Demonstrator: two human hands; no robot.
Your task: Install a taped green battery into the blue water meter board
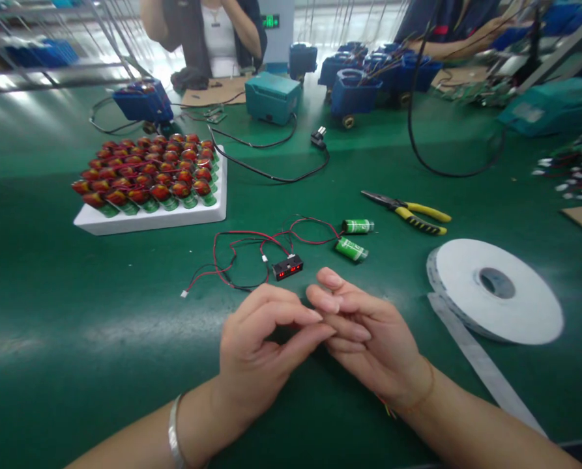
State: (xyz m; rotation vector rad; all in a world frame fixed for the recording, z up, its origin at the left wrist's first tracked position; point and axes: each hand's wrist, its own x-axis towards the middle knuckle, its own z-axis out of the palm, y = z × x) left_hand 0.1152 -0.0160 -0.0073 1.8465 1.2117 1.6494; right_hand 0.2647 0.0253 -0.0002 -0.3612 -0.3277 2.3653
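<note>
My left hand (266,348) is closed in a pinch, thumb and index fingertips pressed together. Those tips meet the curled fingers of my right hand (369,339), which is turned partly palm up. Whatever lies between the fingertips, if anything, is too small or hidden to make out. Just beyond the hands sits a small black display module (288,267) with lit red digits. Red and black wires (222,254) run from it across the table, one ending in a white connector (184,294). Two green-wrapped battery cells (352,249) lie at the wires' right end.
A white foam tray (163,225) holds rows of cells with amber tops. Yellow-handled pliers (408,212) and a large white tape roll (525,293) lie right. Behind are a teal box (272,98), a black power cord (291,179), blue housings (354,91) and two people.
</note>
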